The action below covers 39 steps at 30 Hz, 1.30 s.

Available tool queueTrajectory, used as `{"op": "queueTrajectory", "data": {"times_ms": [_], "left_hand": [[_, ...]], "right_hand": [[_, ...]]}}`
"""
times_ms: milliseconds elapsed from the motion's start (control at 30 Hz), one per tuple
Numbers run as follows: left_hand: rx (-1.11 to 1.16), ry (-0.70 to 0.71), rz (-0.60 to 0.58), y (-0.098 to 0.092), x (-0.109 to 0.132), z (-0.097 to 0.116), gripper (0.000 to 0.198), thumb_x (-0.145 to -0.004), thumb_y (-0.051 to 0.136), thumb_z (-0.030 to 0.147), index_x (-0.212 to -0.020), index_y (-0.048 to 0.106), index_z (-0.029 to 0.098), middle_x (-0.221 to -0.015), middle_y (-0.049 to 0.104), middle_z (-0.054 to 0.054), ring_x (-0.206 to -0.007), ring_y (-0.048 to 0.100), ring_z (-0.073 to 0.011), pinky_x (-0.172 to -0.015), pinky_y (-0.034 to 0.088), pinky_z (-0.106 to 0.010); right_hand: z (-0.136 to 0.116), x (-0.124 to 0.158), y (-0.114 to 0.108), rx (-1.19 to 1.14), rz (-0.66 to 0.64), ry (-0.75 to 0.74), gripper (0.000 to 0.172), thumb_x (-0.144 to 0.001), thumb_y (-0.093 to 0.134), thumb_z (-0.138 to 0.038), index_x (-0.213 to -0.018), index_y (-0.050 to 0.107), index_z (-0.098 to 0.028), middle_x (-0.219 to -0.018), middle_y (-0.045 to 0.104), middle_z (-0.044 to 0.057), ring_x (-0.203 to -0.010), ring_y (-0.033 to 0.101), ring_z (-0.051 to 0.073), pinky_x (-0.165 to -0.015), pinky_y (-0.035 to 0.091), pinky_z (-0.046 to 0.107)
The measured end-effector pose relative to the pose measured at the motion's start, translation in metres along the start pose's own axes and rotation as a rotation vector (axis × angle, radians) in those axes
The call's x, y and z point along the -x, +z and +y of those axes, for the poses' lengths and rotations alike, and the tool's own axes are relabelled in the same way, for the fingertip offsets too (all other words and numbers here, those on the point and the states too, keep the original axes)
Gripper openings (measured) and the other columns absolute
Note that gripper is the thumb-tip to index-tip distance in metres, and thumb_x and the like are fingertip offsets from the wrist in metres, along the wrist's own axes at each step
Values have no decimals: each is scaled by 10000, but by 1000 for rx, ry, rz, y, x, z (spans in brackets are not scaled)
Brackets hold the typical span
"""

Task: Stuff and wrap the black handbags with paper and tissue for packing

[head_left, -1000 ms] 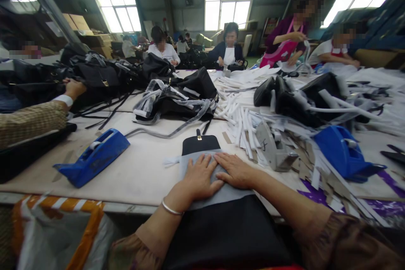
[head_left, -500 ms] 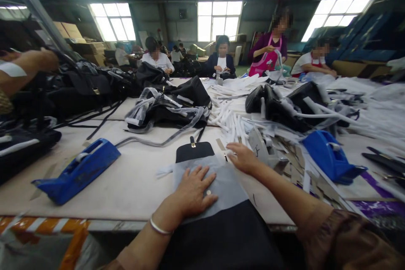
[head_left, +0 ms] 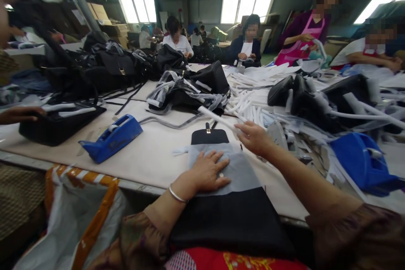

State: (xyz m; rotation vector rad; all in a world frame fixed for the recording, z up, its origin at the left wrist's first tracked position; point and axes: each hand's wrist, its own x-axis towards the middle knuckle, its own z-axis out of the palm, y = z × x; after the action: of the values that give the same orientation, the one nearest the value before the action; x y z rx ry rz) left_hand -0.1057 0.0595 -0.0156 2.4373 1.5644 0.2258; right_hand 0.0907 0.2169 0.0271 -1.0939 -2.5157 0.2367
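Observation:
My left hand (head_left: 210, 172) lies flat with fingers spread on a pale grey translucent sheet (head_left: 245, 177). This sheet covers the middle of a black bag piece (head_left: 228, 219), whose rounded far end carries a small tab with a gold-coloured clasp (head_left: 208, 131). The near part of the black piece hangs over the table edge toward me. Past the sheet's right side, my right hand (head_left: 255, 138) pinches the near end of a white strip (head_left: 215, 116). The strip points away to the left, above the clasp end.
Blue tape dispensers stand left (head_left: 112, 139) and right (head_left: 363, 162). Black bags (head_left: 202, 88) and a heap of white strips (head_left: 249, 105) lie beyond. At far left, a co-worker's hand (head_left: 22, 114) touches a black bag. An orange-taped sack (head_left: 82, 215) hangs below the table edge.
My right hand now has a white strip in its fingers. My left hand stays flat on the sheet. The view has turned left and down, and the co-worker's hand at left has lowered onto a bag.

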Motion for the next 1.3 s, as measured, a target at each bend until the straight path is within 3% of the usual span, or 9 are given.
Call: {"op": "queueTrajectory", "data": {"times_ms": [100,267,433,533,667,867,1000,1167,1300], "left_hand": [[-15,-10,30,-2,2,2,720,-888,396,698,-1482,383,291,-1547,389,-142,-1389,370,-398,-1074,311,-632],[-48,19,137,-6,8,6,657,-866,493,661,-1404,498,285,-1499,439,-126,-1345,414,-340,-1078,342,-532],[-60,-61,217,-2,12,6,668,-811,541,707,-1357,560,323,-1512,404,-120,-1393,333,-386,-1144,201,-600],[-33,-104,191,3,12,4,699,-807,521,729,-1396,516,351,-1556,343,-120,-1444,234,-438,-1139,158,-649],[-4,-103,136,4,11,2,713,-825,467,746,-1417,486,349,-1563,340,-131,-1426,282,-443,-1133,163,-662],[13,-94,125,2,10,0,721,-824,461,750,-1410,503,332,-1538,373,-144,-1405,324,-440,-1134,178,-659],[22,-107,123,2,10,0,728,-815,474,754,-1411,503,336,-1529,383,-137,-1407,320,-441,-1135,173,-666],[27,-110,124,1,11,-1,729,-810,480,758,-1412,497,348,-1534,367,-145,-1397,334,-446,-1124,190,-675],[33,-108,113,-2,12,-1,720,-813,476,757,-1410,499,354,-1532,373,-146,-1398,331,-451,-1118,204,-675]], "right_hand": [[-31,1,23,-186,-201,-190,347,-867,561,-171,-1169,726,-217,-986,631,80,-895,622,188,-867,478,285],[-27,9,60,-182,-323,-38,313,-874,563,-148,-1111,759,-207,-972,644,83,-895,633,193,-872,484,296],[-13,10,62,-160,-340,-50,350,-850,566,-108,-1131,753,-201,-1026,668,86,-948,640,192,-917,468,279],[-9,12,61,-116,-350,-48,367,-860,546,-111,-1159,741,-197,-1071,676,91,-977,645,189,-937,461,269],[-5,10,54,-72,-399,-75,365,-847,556,-131,-1150,744,-213,-1099,691,94,-990,648,205,-936,462,286],[-10,-32,42,-28,-470,-117,262,-904,550,-254,-1066,754,-217,-1142,712,88,-1047,647,234,-961,453,324],[-24,-65,65,23,-460,-71,357,-902,591,-303,-1227,649,-169,-1271,654,142,-1156,604,262,-990,431,348],[-43,-82,94,79,-441,13,453,-814,715,-390,-1186,605,-156,-1210,664,144,-1078,629,246,-907,456,324],[-51,-96,75,131,-356,95,545,-767,733,-503,-1159,589,-153,-1171,655,163,-1033,631,278,-847,463,350]]}}
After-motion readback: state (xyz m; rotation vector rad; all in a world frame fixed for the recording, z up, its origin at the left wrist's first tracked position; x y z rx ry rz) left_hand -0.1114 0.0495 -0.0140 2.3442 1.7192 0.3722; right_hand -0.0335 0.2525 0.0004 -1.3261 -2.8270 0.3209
